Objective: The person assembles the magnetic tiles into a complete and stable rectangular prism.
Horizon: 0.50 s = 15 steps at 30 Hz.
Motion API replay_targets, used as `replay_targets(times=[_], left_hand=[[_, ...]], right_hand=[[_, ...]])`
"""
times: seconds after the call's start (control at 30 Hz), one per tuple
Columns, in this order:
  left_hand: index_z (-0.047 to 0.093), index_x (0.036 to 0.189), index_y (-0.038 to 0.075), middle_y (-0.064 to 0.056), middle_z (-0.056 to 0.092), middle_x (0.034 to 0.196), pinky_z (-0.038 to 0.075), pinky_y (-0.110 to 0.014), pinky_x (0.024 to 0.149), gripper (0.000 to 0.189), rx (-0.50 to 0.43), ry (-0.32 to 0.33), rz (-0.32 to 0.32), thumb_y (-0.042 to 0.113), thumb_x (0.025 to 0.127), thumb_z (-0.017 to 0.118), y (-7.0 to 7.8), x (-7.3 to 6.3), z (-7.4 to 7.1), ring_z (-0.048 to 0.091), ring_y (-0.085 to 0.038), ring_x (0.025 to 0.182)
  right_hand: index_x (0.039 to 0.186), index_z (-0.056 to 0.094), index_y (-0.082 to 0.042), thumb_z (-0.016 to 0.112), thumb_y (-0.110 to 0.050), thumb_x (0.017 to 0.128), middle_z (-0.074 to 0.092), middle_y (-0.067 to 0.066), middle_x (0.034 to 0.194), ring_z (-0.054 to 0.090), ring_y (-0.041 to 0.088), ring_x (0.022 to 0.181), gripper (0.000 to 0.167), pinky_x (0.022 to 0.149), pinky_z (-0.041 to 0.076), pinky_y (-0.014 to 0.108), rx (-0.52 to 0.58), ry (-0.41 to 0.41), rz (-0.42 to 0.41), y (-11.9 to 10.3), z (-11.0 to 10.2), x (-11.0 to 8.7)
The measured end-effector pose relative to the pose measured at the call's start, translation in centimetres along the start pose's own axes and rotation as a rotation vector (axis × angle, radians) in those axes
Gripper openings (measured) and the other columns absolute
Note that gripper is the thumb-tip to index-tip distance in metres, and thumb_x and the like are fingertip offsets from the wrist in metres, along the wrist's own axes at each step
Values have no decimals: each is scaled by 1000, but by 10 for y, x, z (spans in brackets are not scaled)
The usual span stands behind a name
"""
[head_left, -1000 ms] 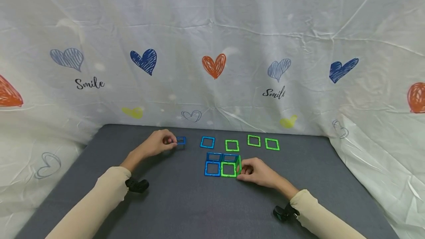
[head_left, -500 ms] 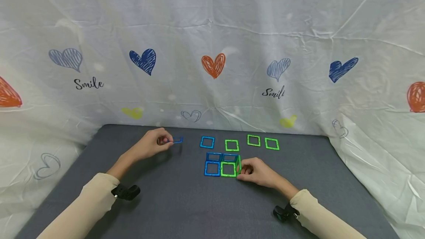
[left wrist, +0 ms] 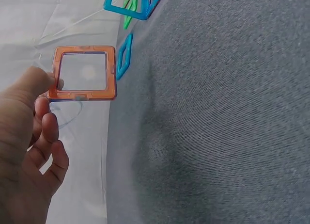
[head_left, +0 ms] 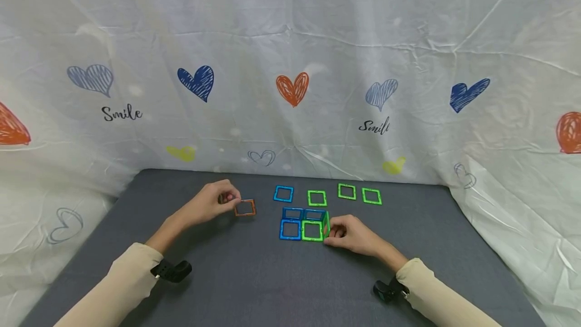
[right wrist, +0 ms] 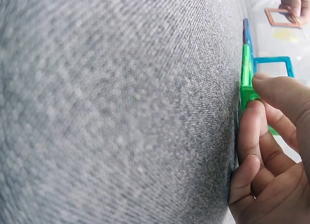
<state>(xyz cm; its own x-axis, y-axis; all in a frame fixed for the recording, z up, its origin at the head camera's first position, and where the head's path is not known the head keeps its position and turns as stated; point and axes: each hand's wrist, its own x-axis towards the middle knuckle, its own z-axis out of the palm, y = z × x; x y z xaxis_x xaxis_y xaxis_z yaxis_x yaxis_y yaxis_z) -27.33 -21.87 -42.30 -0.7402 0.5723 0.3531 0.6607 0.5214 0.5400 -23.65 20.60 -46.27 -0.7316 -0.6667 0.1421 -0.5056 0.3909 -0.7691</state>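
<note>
My left hand [head_left: 213, 201] pinches a square magnetic tile frame [head_left: 245, 208] by its left edge, above the table's back left part. Its orange face shows in the left wrist view, with a thin strip of blue along the lower left edge. Right of centre, a flat blue tile [head_left: 290, 229] and a flat green tile [head_left: 312, 231] lie side by side. Two blue tiles [head_left: 293, 214] stand behind them, and an upright green tile [head_left: 327, 225] closes the right side. My right hand [head_left: 351, 235] pinches that upright green tile between thumb and fingers.
Behind the joined tiles lie a loose blue tile [head_left: 283, 194] and three loose green tiles, the nearest green tile [head_left: 317, 198] close to the standing ones. A white curtain [head_left: 236, 115] printed with hearts hangs along the back edge of the grey table [head_left: 254, 276].
The tile in my left hand showed blue, then tipped nearly edge-on, and now turns its orange face to the head view, a bit lower. My right hand has stayed at the upright green tile.
</note>
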Motion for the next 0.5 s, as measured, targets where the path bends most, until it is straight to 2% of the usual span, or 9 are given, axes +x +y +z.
replay_targets(times=[0.3,0.5], left_hand=[[71,99,11,8,51,90,46,-28,62,6,-9,8,42,5,96,72,5,-3,8,51,-11,76],[69,101,12,9,56,96,49,-29,65,6,-32,2,60,7,98,70,10,-5,13,56,-9,81]], right_hand=[[89,69,-12,78,-11,92,64,1,77,59,15,66,9,60,48,27,-18,3,32,1,1,1],[90,69,-13,77,-14,93,64,-2,76,59,13,66,9,60,49,27,-23,-3,11,3,1,0]])
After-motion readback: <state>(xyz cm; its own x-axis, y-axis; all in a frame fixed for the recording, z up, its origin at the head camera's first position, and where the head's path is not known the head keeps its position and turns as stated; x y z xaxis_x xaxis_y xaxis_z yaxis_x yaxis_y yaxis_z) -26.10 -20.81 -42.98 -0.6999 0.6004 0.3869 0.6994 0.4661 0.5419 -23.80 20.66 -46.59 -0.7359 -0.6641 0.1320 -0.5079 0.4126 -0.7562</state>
